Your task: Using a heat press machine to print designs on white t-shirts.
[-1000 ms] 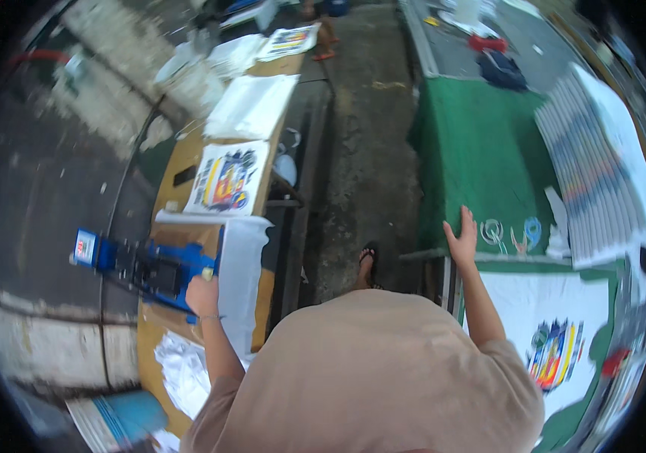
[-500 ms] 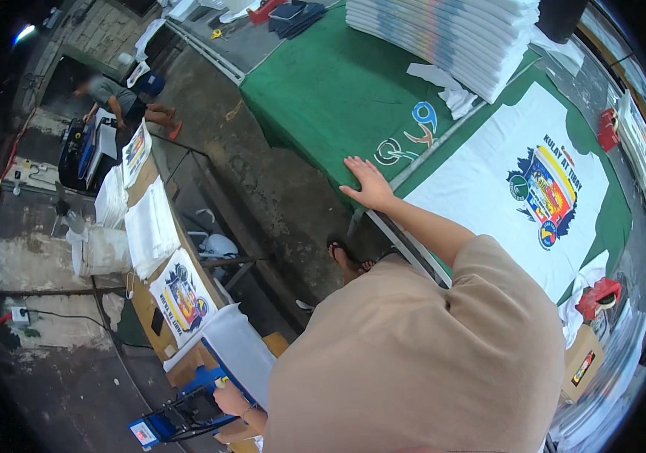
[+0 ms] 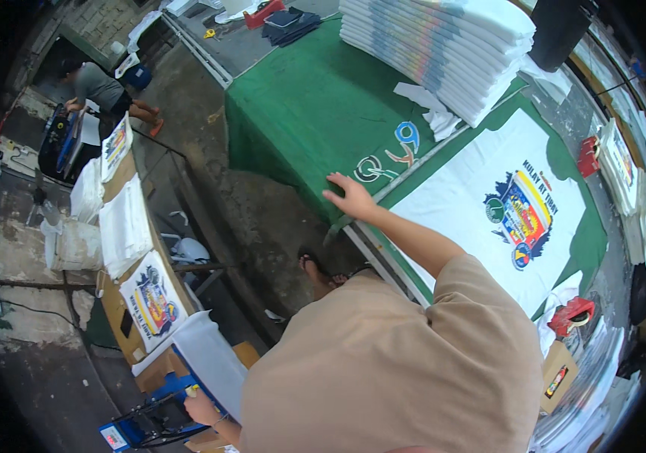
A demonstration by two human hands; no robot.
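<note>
My right hand (image 3: 351,198) lies at the corner of the green-covered table (image 3: 285,98), fingers spread and holding nothing. Just beyond it are loose cut-out letter shapes (image 3: 388,160). To its right a white T-shirt (image 3: 511,204) with a colourful chest print is spread flat. At the lower left my left hand (image 3: 202,408) is closed round the handle of a blue and black heat press (image 3: 158,419); a yellowish bit shows by its fingers. White fabric (image 3: 206,362) hangs over the board beside the press.
A tall stack of folded white shirts (image 3: 436,53) stands on the green table. Along the left bench (image 3: 115,321) lie a printed white shirt (image 3: 153,298), folded white cloth (image 3: 125,226) and a phone (image 3: 126,323). Far left, another person (image 3: 107,90) bends over a second press (image 3: 66,143).
My view has shifted, so the tables and shirts sit further left in the picture. Both hands keep their places on the table and the press handle. The other person is still at the far press.
</note>
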